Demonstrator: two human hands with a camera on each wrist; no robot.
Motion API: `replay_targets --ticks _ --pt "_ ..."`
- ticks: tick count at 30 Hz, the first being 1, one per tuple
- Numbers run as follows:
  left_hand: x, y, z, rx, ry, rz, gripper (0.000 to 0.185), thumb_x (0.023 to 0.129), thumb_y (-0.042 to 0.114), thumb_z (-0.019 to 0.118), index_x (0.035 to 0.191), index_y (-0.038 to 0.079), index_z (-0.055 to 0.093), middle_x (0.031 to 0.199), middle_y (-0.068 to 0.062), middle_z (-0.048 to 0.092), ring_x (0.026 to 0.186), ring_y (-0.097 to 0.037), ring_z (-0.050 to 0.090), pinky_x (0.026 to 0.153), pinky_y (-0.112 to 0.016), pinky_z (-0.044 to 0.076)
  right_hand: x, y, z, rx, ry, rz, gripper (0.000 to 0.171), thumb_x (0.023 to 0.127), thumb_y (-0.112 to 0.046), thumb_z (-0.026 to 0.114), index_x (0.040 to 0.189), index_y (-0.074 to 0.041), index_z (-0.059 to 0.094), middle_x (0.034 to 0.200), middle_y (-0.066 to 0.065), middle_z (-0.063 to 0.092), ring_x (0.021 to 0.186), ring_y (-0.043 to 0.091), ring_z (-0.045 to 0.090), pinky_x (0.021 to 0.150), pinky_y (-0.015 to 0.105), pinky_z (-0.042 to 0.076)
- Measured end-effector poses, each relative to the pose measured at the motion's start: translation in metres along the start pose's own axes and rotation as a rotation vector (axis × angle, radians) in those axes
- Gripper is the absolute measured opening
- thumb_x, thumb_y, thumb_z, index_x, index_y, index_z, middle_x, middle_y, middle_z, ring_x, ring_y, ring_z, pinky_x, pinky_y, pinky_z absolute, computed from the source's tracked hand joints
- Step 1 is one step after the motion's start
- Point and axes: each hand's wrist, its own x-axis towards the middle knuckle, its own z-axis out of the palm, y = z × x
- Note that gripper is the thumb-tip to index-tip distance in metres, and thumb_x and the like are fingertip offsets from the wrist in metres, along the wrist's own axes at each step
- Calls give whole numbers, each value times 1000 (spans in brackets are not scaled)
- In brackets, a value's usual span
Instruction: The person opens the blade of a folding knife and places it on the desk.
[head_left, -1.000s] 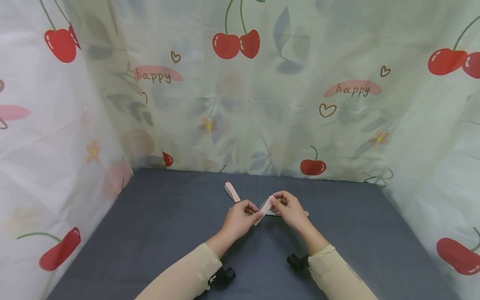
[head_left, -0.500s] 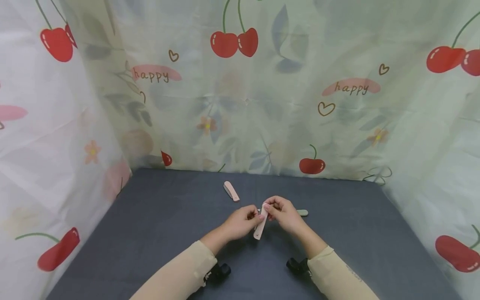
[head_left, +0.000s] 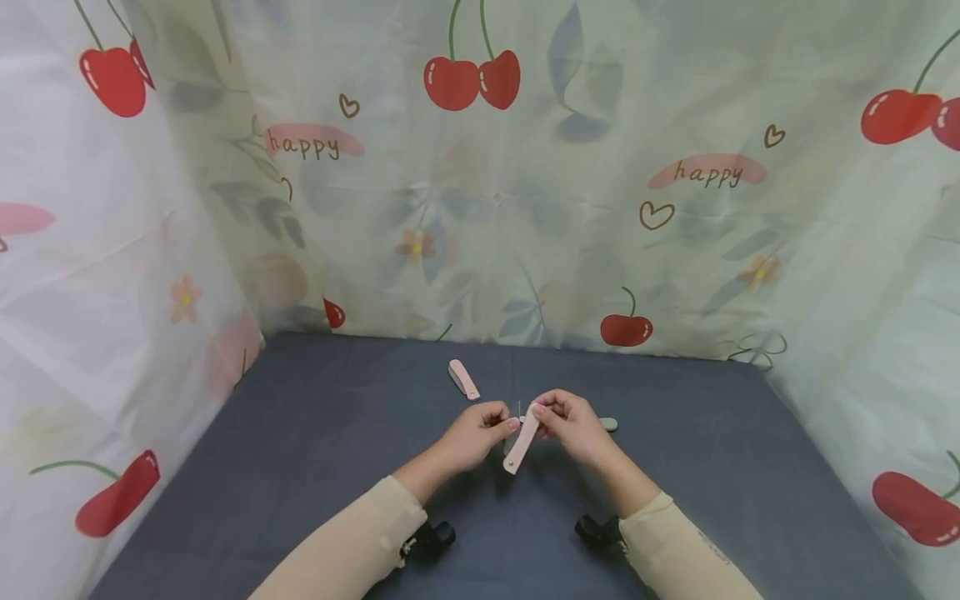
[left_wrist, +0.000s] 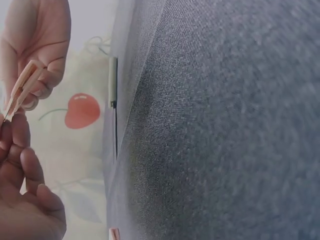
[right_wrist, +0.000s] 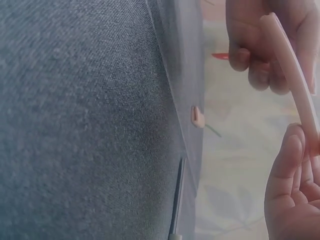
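Right grip (head_left: 573,423) over part-hidden pink knife (head_left: 522,440)

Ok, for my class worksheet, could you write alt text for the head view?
A person's left hand and right hand hold a slim pink tool above a dark table. A second pink tool lies beyond the left hand, and a green tool is partly hidden behind the right. Pale cloth behind shows cherries and the word "happy".

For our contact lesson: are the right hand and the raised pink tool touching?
Touching: the head view shows the right hand pinching the raised pink tool at its far end.
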Motion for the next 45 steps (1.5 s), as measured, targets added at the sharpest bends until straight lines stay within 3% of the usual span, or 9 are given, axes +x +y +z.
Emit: replay_targets --ticks 7,14,18,26,36,41,45 --pt "-2 2 -4 -14 97 46 25 98 10 65 76 2 58 66 3 47 59 -10 40 58 -25 33 -1 0 -6 43 46 64 22 102 -7 56 110 14 57 83 10 67 71 14 63 67 25 54" --pt "-21 31 -16 -30 123 48 21 95 4 67 76 -5 62 65 1 52 59 -7 40 58 -24 33 -5 3 -14 104 28 107 23 103 -4 54 112 17 54 83 8 67 70 11 64 66 24 54" --pt "-25 31 -19 -40 143 44 21 95 5 67 79 -7 63 69 -3 61 61 -8 40 59 -26 32 -8 3 -18 124 19 108 25 103 -4 53 113 18 52 83 8 67 71 10 64 67 24 54" --pt "-15 -9 -20 -69 165 -22 22 94 18 71 79 2 67 83 -16 70 66 -12 47 62 -27 35 -11 5 -21 136 22 127 24 104 -5 53 113 17 52 84 10 68 72 11 65 68 24 55" --pt "-19 -14 -20 -98 222 -30 20 94 13 71 80 1 64 85 -15 73 67 -11 50 62 -28 35 -16 5 -24 166 -3 126 25 104 -6 54 113 18 51 88 16 68 72 11 66 70 28 56" --pt "-19 -12 -20 -98 205 -60 24 92 10 73 78 2 56 83 -13 74 69 -15 57 58 -26 30 -13 7 -23 144 -8 130 25 103 -7 55 113 16 54 87 13 68 72 12 66 69 27 56" --pt "-18 -11 -23 -83 177 -114 19 91 10 74 81 2 60 80 -13 74 63 -13 51 55 -26 28 -11 9 -24 101 -49 131 25 101 -7 59 112 16 57 85 9 68 72 13 65 67 25 55"
